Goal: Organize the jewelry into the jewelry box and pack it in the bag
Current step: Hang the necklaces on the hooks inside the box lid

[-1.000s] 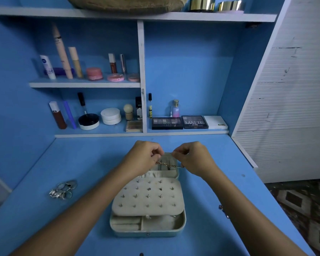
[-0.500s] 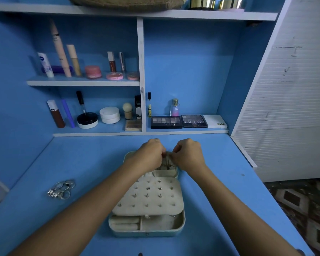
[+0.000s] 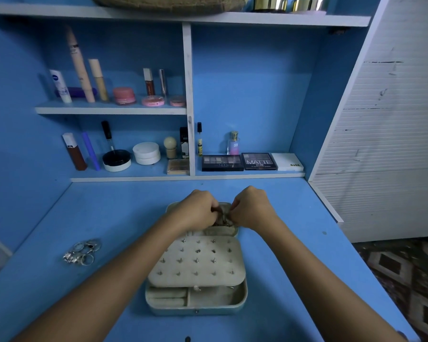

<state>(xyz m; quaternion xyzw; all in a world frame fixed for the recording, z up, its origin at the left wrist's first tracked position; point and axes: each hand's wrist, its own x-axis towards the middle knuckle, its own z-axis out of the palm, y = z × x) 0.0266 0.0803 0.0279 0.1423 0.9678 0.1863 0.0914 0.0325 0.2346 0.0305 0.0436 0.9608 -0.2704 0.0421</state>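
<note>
Your left hand (image 3: 195, 213) and right hand (image 3: 251, 210) have dropped together; fingers pinch the chain (image 3: 221, 219), now bunched into the jewelry box (image 3: 195, 301) lid pocket. Rings (image 3: 83, 251) wait on the desk (image 3: 294, 243).

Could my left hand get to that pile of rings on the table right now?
Probably yes: the rings lie in the open, left of the jewelry box, but the left hand must first release the chain.
</note>
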